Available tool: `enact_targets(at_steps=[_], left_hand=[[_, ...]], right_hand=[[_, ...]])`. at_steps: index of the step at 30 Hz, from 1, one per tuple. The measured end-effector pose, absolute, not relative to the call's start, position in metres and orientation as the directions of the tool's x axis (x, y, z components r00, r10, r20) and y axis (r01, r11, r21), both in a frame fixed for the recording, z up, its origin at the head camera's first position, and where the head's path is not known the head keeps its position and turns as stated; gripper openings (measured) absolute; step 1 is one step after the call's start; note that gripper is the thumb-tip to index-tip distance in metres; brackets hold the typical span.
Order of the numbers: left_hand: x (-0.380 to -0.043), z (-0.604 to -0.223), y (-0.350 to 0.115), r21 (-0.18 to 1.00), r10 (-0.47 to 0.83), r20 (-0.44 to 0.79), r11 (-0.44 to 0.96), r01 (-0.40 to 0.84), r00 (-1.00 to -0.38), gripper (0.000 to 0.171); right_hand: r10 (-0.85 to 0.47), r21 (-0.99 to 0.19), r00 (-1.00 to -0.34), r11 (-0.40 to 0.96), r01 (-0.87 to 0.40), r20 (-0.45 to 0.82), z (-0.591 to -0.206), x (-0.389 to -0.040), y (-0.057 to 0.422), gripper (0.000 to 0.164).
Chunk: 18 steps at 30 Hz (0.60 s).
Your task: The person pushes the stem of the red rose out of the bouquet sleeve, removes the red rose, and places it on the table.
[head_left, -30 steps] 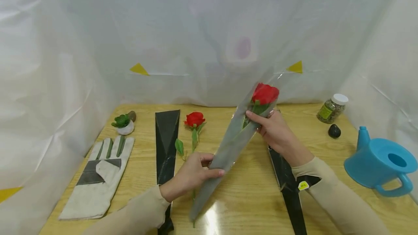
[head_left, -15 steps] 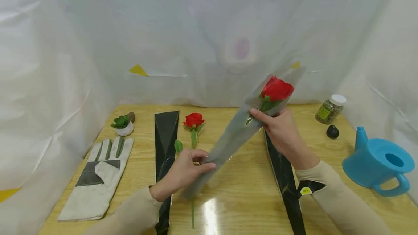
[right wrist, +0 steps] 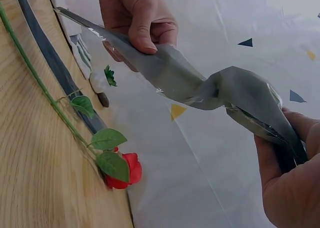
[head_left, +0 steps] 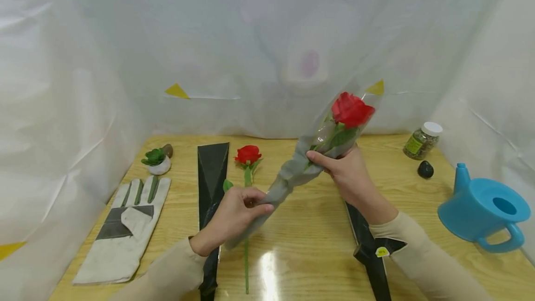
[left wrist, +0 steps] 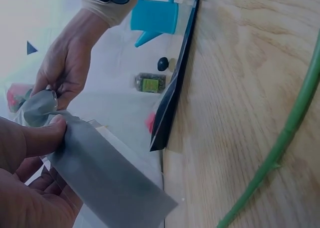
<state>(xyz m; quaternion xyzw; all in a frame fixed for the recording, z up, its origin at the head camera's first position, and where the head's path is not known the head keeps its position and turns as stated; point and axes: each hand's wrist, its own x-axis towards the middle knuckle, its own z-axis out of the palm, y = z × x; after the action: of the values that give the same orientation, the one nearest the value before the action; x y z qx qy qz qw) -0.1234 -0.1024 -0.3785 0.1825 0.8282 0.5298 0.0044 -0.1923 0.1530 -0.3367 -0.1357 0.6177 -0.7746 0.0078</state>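
Both hands hold up a red rose (head_left: pixel 352 109) inside a grey, clear-topped flower sleeve (head_left: pixel 288 173), tilted with the bloom at upper right. My left hand (head_left: pixel 230 212) pinches the narrow lower part between thumb and fingers. Just under the bloom, my right hand (head_left: pixel 353 178) grips the sleeve, thumb on the near side. Between the hands the sleeve is buckled and creased, as the right wrist view shows. Its lower end (left wrist: pixel 110 178) extends flat past the left fingers in the left wrist view. A second rose (head_left: pixel 248 154) lies on the table, its stem partly behind the left hand.
A black flower sleeve (head_left: pixel 212 171) lies left of the loose rose, another black sleeve (head_left: pixel 368 240) under the right forearm. A work glove (head_left: pixel 121 231) and potted succulent (head_left: pixel 159 161) are at left. A jar (head_left: pixel 422 141), black stone (head_left: pixel 425 169) and blue watering can (head_left: pixel 485 210) stand right.
The wrapped rose first rose toward the upper right. Since then my right hand has come back down and left, and the sleeve, smooth before, has buckled between the hands.
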Motion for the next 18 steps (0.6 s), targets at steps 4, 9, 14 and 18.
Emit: enact_targets(at_steps=[4, 9, 14, 18], left_hand=[[-0.124, -0.377, -0.100, 0.880, 0.305, 0.192, 0.368, 0.301, -0.933, 0.005], [-0.125, -0.375, -0.097, 0.878, 0.306, 0.206, 0.362, 0.314, -0.929, 0.005], [-0.126, -0.377, -0.096, 0.872, 0.312, 0.211, 0.368, 0.323, -0.926, 0.005], [-0.129, -0.380, -0.097, 0.860, 0.358, 0.212, 0.373, 0.347, -0.909, 0.006]], right_hand=[[-0.178, -0.962, -0.959, -0.198, -0.186, 0.222, -0.339, -0.190, 0.148, 0.062], [-0.176, -0.979, -0.965, -0.096, -0.181, 0.196, -0.341, -0.184, 0.143, 0.056], [-0.183, -0.980, -0.964, -0.090, -0.179, 0.193, -0.341, -0.182, 0.142, 0.056], [-0.184, -0.968, -0.955, -0.142, -0.209, 0.233, -0.340, -0.183, 0.144, 0.061]])
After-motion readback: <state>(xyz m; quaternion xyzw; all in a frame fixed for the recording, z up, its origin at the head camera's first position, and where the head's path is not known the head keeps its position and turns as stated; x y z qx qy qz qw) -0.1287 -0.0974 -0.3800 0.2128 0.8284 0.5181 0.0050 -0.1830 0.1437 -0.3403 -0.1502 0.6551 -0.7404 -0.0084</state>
